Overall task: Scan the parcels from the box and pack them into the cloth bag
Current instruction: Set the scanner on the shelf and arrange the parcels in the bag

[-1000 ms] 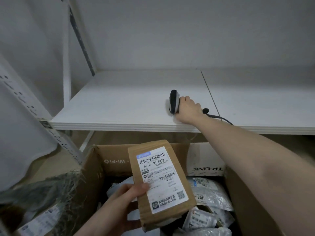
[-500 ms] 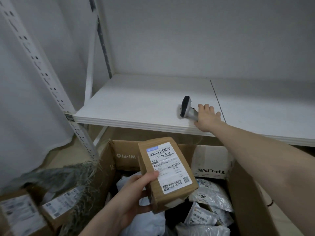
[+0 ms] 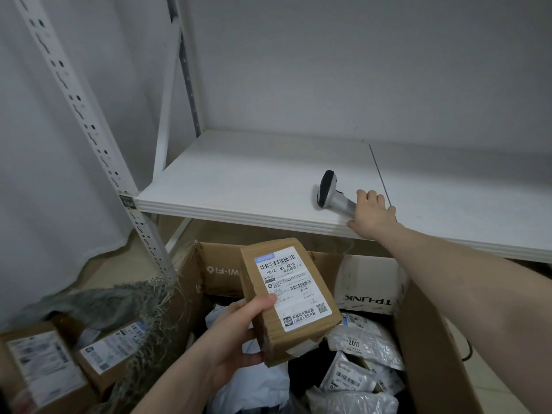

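Parcel (image 3: pixel 286 297) label-up, long axis away-left

brown cardboard parcel (image 3: pixel 288 300) with white barcode label (image 3: pixel 292 288), grey-and-black scanner (image 3: pixel 331 191), white shelf (image 3: pixel 239 186)

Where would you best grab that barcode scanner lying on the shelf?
By its slim grey handle, coming from the shelf's front edge. The scanner lies on the shelf with its bulky head away and its handle toward the right hand, whose fingers rest there.
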